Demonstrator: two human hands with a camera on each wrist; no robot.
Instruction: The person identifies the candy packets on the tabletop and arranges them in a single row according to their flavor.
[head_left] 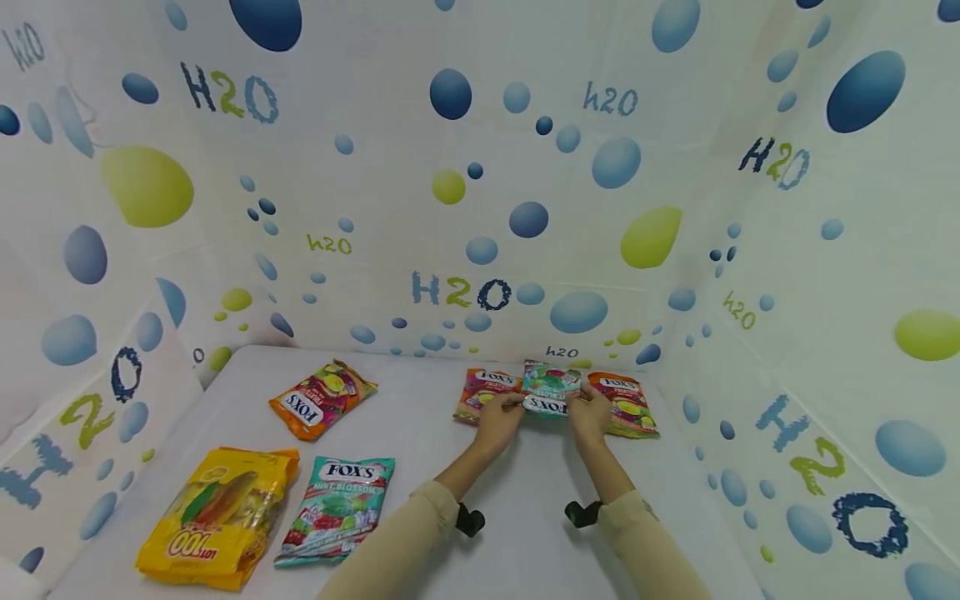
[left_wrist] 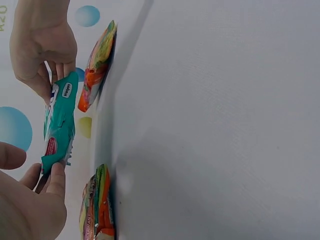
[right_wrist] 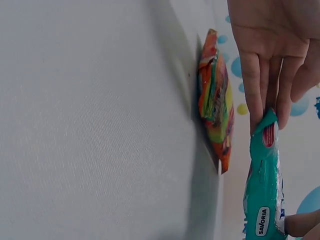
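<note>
Both hands, left (head_left: 498, 421) and right (head_left: 590, 414), pinched the teal FOX'S bag (head_left: 551, 388), marked SAVORIA behind, held between two orange FOX'S bags (head_left: 483, 392) at the worktop's (head_left: 420, 433) far edge.

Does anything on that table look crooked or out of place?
One orange bag lies tilted, apart from the row at the back. The yellow bag and a teal bag lie upside down. Nothing looks spilled or torn.

Six candy bags (head_left: 551, 388) — two hands (head_left: 498, 421).
</note>
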